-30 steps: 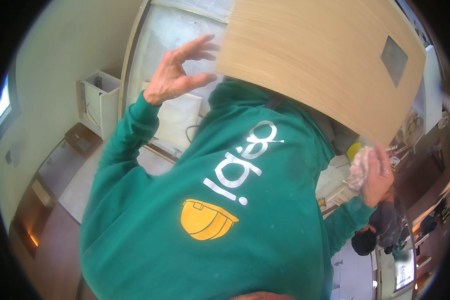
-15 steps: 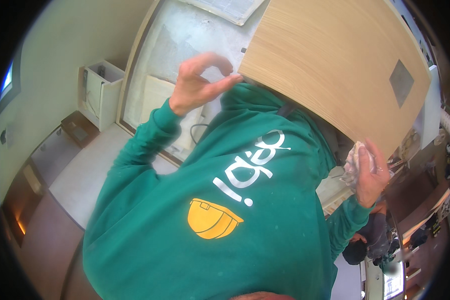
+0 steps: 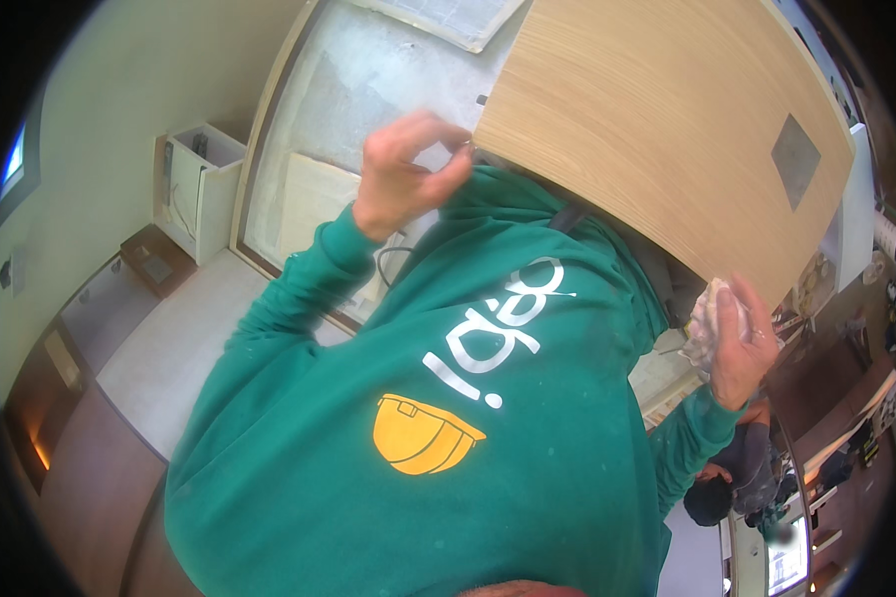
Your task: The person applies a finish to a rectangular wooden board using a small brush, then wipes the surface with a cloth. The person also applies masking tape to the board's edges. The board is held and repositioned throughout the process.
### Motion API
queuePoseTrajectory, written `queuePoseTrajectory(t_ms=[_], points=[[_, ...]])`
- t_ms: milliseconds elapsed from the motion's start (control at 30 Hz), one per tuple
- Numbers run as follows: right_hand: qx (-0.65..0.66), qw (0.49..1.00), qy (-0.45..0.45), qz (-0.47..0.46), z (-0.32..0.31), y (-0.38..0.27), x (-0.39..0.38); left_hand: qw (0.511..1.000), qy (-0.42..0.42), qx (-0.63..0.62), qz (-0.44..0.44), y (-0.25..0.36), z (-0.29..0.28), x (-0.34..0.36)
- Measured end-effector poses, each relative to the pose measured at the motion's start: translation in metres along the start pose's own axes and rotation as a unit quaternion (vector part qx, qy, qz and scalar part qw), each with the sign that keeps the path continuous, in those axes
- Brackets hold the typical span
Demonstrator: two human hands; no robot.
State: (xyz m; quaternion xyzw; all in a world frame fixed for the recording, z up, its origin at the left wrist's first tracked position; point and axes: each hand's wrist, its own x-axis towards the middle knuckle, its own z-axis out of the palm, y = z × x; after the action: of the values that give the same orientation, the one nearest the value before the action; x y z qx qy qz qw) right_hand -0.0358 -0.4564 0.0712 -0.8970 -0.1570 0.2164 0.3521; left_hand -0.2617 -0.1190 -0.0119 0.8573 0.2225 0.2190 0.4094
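Note:
A wood-grain board point(image 3: 657, 129) with a grey diamond-shaped patch point(image 3: 795, 162) lies across the work surface in front of me. Beside its near left corner is my left hand point(image 3: 404, 171), thumb and forefinger curled into a pinch. Something tiny may sit between those fingertips, too small to name. At the board's near right corner my right hand point(image 3: 743, 343) grips a crumpled, pale, stained rag point(image 3: 703, 323), thumb on top. The fingers behind the rag are partly hidden.
A grey-white stained tabletop point(image 3: 388, 80) carries a flat light panel point(image 3: 448, 15) at the far edge. Left of it stands an open white box-like cabinet point(image 3: 219, 199). Another person point(image 3: 732, 478) is at the lower right, near cluttered benches.
My left hand's thumb and forefinger have drawn together, and the hand has shifted slightly right, near the board's corner. My right hand keeps its grip on the rag, almost unmoved.

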Motion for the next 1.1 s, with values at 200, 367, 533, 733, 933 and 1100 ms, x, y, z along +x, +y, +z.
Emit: queuePoseTrajectory(t_ms=[200,367,533,733,933,1100], points=[[-0.010,1.000,0.002,-0.010,0.004,-0.002,0.000,0.996,0.069,0.056,0.011,0.003,0.016,-0.002],[0.007,1.000,-0.001,-0.009,0.008,0.005,0.000,0.991,0.098,0.088,0.009,0.003,0.024,0.000],[-0.029,0.998,0.015,-0.046,0.005,0.003,-0.002,0.996,0.061,0.015,-0.065,-0.021,0.009,-0.005],[-0.011,0.998,0.053,-0.009,-0.004,0.016,-0.008,0.992,-0.064,-0.054,-0.097,-0.030,-0.023,-0.014],[-0.001,0.998,0.057,-0.007,0.000,0.017,-0.009,0.999,-0.021,-0.017,0.029,-0.005,-0.008,0.003],[-0.015,0.998,0.061,-0.007,0.000,0.023,-0.010,0.997,0.033,0.036,0.055,-0.007,0.004,0.002]])
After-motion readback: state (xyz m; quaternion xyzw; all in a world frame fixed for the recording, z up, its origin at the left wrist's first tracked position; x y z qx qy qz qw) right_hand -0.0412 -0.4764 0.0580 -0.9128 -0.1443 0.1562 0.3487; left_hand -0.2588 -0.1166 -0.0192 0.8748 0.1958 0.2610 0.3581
